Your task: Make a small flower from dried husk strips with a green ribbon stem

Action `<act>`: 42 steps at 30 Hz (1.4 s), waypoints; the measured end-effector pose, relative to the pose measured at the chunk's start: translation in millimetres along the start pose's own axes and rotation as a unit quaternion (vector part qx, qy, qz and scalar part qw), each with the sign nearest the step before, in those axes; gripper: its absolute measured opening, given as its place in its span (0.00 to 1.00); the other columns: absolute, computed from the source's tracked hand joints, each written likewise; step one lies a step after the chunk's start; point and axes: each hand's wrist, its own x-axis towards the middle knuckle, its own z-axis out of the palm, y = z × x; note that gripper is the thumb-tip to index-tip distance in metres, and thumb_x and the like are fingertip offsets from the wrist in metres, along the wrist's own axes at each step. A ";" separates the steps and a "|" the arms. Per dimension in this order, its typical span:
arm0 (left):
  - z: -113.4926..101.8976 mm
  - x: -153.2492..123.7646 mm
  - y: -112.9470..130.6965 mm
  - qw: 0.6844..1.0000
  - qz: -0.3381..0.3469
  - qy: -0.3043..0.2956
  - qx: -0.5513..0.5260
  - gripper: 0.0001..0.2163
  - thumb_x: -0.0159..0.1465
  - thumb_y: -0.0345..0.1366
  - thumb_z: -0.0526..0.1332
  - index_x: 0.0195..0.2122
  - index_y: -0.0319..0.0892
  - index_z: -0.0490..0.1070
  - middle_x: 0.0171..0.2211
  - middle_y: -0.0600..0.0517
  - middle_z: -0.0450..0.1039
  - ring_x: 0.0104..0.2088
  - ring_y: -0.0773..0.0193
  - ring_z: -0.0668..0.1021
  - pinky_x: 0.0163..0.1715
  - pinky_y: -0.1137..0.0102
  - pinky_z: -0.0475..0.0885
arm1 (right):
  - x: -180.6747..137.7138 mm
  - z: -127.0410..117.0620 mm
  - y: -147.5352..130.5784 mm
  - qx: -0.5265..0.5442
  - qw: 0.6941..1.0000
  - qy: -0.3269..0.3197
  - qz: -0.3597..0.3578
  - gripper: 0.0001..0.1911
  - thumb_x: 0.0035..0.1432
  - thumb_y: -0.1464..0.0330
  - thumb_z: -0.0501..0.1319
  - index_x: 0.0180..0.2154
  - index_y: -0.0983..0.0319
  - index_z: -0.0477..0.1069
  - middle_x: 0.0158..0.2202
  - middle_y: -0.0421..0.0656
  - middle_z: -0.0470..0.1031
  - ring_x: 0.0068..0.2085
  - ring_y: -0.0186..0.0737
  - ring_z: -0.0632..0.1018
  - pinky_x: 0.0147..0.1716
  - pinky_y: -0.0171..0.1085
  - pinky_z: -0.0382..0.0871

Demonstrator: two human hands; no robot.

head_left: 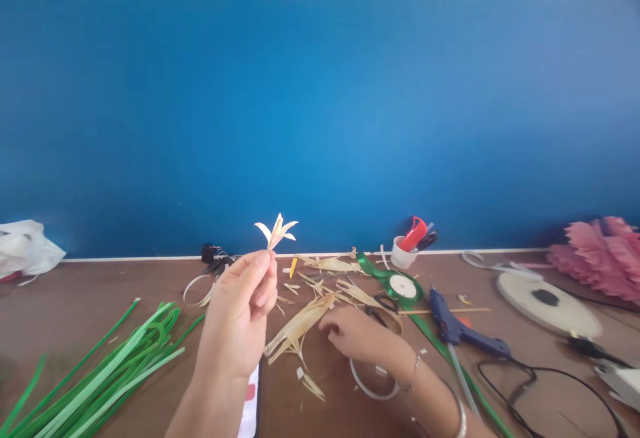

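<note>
Raised above the table, my left hand (245,311) pinches the base of a small pale flower (277,230) with narrow, pointed petals that look like dried corn husk. My right hand (363,335) is low over the table, its fingers curled inward beside a larger piece of dried husk (300,325). What those fingers hold, if anything, is hidden. Black-handled scissors (377,311) lie just beyond the right hand, partly covered by husk strips. Husk scraps (313,387) are scattered between and beyond both hands.
Green stems (115,365) lie bundled at left. Toward the right are a green ribbon roll (403,286), a blue glue gun (463,328), a white cup (403,255) of tools, a black cable (530,368), a pale round disc (550,308) and pink paper (603,255). A blue panel (320,118) stands behind.
</note>
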 end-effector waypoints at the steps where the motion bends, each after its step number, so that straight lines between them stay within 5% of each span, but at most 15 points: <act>1: 0.2 0.4 0.2 1.000 0.000 0.002 -0.001 0.09 0.58 0.37 0.65 0.24 0.38 0.73 0.21 0.58 0.61 0.18 0.78 0.56 0.15 0.81 0.53 | -2.9 -3.5 1.9 -0.010 1.000 0.002 0.013 0.19 0.49 0.78 0.54 0.36 0.59 0.80 0.38 0.44 0.83 0.41 0.45 0.80 0.40 0.36 0.68; 8: -1.1 1.3 1.0 1.000 -0.007 0.008 -0.008 0.09 0.56 0.37 0.66 0.23 0.38 0.72 0.21 0.58 0.61 0.18 0.79 0.56 0.14 0.82 0.54 | -31.9 -31.2 36.0 -0.085 0.987 0.059 0.123 0.17 0.49 0.81 0.52 0.32 0.64 0.79 0.34 0.52 0.80 0.36 0.49 0.78 0.34 0.40 0.64; 17: -1.0 3.0 -0.9 1.000 -0.008 0.018 0.006 0.09 0.55 0.37 0.66 0.23 0.37 0.72 0.23 0.58 0.62 0.18 0.79 0.57 0.14 0.82 0.55 | -65.0 -20.0 53.5 -0.034 0.999 0.016 0.039 0.21 0.47 0.83 0.52 0.32 0.59 0.80 0.34 0.43 0.80 0.37 0.39 0.78 0.39 0.32 0.67; 21: 0.8 2.4 0.9 1.000 -0.005 0.021 0.000 0.09 0.54 0.37 0.67 0.22 0.37 0.72 0.23 0.58 0.62 0.17 0.79 0.57 0.14 0.82 0.55 | -61.0 -22.1 54.2 -0.030 0.997 0.043 0.054 0.20 0.48 0.82 0.51 0.30 0.62 0.79 0.29 0.43 0.80 0.32 0.40 0.79 0.35 0.35 0.70; 24: 1.2 2.2 1.9 1.000 -0.004 0.021 -0.004 0.09 0.54 0.36 0.67 0.22 0.37 0.72 0.22 0.58 0.62 0.18 0.79 0.57 0.14 0.83 0.56 | -43.7 -16.6 37.0 -0.046 0.994 0.086 0.040 0.21 0.52 0.80 0.50 0.38 0.64 0.79 0.44 0.51 0.79 0.45 0.48 0.77 0.46 0.44 0.68; 28: 0.3 1.1 2.0 1.000 0.000 0.019 -0.004 0.09 0.56 0.37 0.66 0.23 0.38 0.72 0.22 0.58 0.62 0.18 0.79 0.57 0.14 0.82 0.55 | -15.6 4.3 3.6 -0.047 0.995 0.040 -0.074 0.20 0.46 0.79 0.55 0.36 0.60 0.80 0.63 0.43 0.63 0.62 0.51 0.62 0.61 0.47 0.53; 33: -0.8 -0.3 1.2 1.000 0.012 0.017 -0.008 0.09 0.56 0.37 0.66 0.23 0.37 0.72 0.22 0.58 0.62 0.18 0.79 0.56 0.14 0.82 0.54 | -0.5 19.0 -12.4 -0.036 0.987 -0.004 -0.157 0.27 0.47 0.79 0.55 0.49 0.62 0.75 0.60 0.47 0.68 0.61 0.47 0.66 0.62 0.44 0.54; 42: 1.3 1.2 2.7 1.000 0.012 0.018 -0.012 0.09 0.57 0.35 0.66 0.23 0.38 0.72 0.22 0.58 0.62 0.18 0.78 0.56 0.14 0.82 0.54 | -18.4 -28.0 22.2 -0.012 0.987 0.136 -0.087 0.32 0.49 0.83 0.49 0.56 0.64 0.68 0.61 0.49 0.66 0.62 0.45 0.65 0.61 0.48 0.58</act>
